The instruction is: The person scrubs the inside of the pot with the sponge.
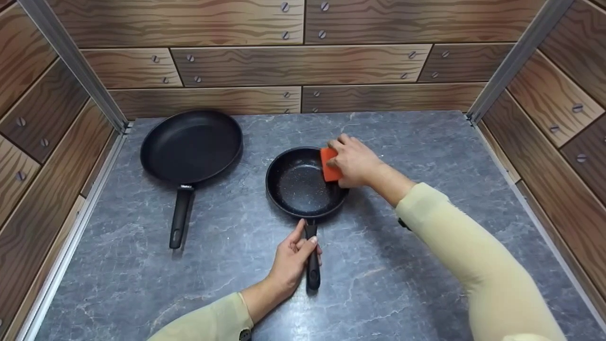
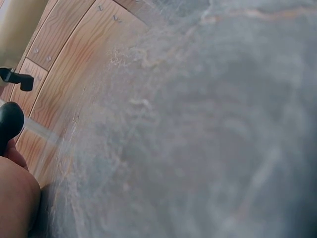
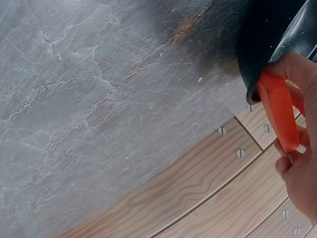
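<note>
A small black frying pan (image 1: pixel 303 189) with a speckled inside sits at the middle of the table, its handle (image 1: pixel 313 272) toward me. My left hand (image 1: pixel 289 263) grips that handle close to the pan, thumb laid on top. In the left wrist view only the handle's end (image 2: pixel 11 119) and part of the hand (image 2: pixel 17 198) show at the left edge. My right hand (image 1: pixel 355 161) pinches an orange sponge (image 1: pixel 331 166) at the pan's right rim. The right wrist view has the sponge (image 3: pixel 280 111) folded over the rim, between thumb and fingers.
To the left lies a larger black frying pan (image 1: pixel 191 147), its handle (image 1: pixel 178 218) pointing toward me. Wood-patterned walls (image 1: pixel 303 66) with metal corner rails enclose the grey marbled table (image 1: pixel 227 284) at the back and both sides.
</note>
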Demonstrator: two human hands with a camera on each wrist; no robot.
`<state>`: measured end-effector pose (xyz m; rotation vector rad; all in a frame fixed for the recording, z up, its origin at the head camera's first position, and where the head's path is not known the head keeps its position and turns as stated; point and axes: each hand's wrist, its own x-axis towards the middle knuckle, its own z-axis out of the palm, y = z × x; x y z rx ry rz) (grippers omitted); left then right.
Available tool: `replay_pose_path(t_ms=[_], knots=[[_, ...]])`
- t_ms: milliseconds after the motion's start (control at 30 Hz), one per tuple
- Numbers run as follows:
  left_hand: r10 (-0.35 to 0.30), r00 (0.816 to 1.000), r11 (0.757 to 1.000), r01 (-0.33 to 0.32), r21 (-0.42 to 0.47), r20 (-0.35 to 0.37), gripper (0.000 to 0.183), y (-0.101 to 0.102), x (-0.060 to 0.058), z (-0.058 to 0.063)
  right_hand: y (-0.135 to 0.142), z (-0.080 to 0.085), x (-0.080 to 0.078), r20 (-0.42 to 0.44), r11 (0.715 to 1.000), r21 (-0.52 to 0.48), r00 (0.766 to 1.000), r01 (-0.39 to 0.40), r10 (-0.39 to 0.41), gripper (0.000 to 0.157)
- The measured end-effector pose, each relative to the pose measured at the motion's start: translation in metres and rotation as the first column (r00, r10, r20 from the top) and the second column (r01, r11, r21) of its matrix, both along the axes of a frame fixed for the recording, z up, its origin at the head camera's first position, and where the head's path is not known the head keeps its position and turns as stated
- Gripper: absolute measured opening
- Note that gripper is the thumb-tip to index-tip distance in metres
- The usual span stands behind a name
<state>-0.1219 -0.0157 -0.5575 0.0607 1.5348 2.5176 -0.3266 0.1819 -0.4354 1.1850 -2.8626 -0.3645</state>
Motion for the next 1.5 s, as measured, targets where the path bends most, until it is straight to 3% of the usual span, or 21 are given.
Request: replay_pose_path(t_ms=[600, 1500], knots=[[0.008, 1.000, 1.000, -0.008, 0.006, -0.002, 0.076, 0.000, 0.000, -0.001, -0.003, 0.004, 0.008, 0.062, 0.997, 0.046, 0.996, 0.065, -0.068, 0.051], [0.008, 1.000, 1.000, -0.008, -0.014, 0.007, 0.076, 0.001, 0.000, 0.001, 0.002, 0.007, 0.014, 0.131, 0.999, 0.002, 0.990, 0.045, -0.045, 0.048]])
